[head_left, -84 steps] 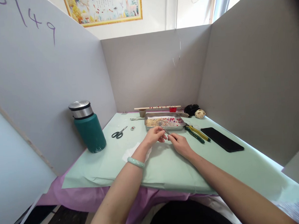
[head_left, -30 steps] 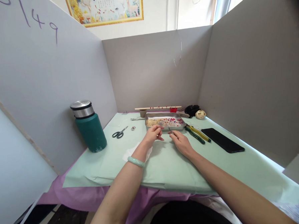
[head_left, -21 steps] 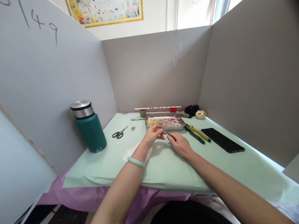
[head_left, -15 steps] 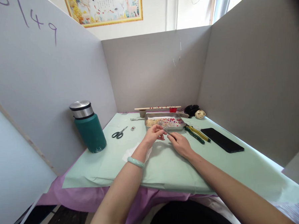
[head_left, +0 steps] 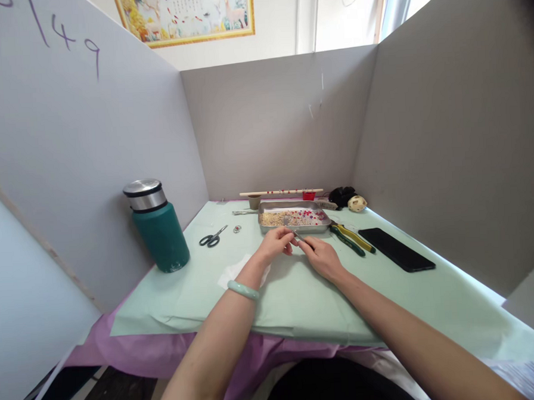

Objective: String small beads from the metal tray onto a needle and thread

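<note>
The right hand point(head_left: 324, 260) grips a slim metal tool point(head_left: 299, 237), its tip right by the curled left hand point(head_left: 275, 245); whether that one pinches anything is too small to tell. Just beyond sits a metal tray point(head_left: 313, 228) of beads point(head_left: 272, 219), a pale stick point(head_left: 277, 192) behind it.

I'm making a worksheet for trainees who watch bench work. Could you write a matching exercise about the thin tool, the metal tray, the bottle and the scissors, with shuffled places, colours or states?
Column one
1. Thin tool
2. Metal tray
3. Bottle
4. Scissors

Column two
A. Teal and silver, standing upright
B. Lying between the bottle and the tray
C. Held in the right hand
D. Holding small gold and red beads

Right pairs: 1-C, 2-D, 3-A, 4-B
</note>
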`<state>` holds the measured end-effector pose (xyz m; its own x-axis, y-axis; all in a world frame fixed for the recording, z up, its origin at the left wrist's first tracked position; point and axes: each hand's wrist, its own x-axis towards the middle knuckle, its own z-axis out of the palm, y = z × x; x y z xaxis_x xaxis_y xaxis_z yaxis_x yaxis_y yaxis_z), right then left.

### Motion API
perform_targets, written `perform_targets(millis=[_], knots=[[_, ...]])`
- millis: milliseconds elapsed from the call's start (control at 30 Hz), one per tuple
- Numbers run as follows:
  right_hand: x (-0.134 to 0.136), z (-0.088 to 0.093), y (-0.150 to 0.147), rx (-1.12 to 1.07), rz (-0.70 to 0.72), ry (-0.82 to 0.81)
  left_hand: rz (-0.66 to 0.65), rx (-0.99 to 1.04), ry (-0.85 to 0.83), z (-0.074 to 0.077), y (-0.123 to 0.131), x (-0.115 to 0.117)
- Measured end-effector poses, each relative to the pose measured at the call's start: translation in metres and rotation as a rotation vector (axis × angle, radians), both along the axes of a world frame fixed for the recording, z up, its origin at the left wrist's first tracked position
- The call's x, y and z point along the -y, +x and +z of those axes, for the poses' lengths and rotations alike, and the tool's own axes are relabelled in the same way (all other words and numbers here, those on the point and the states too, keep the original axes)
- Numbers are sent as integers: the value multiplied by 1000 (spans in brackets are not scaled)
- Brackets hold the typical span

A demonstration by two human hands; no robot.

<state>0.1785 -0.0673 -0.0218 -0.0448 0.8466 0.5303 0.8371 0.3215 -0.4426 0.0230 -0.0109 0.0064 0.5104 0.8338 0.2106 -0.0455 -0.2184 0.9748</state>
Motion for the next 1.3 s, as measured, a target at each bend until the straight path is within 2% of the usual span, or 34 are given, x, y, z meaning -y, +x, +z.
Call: perform_targets(millis=[533, 767, 1033, 1300], knots=[[0, 2, -1, 34, -9, -34, 105, -43, 119, -9, 0, -9], [1, 1, -3, 69, -32, -56, 91, -100, 132, -7, -1, -7], [0, 1, -1, 107, -53, -63, -20, -224, 150, -4, -2, -7], [-2, 1, -5, 142, -83, -88, 83, -436, 205, -3, -7, -7]])
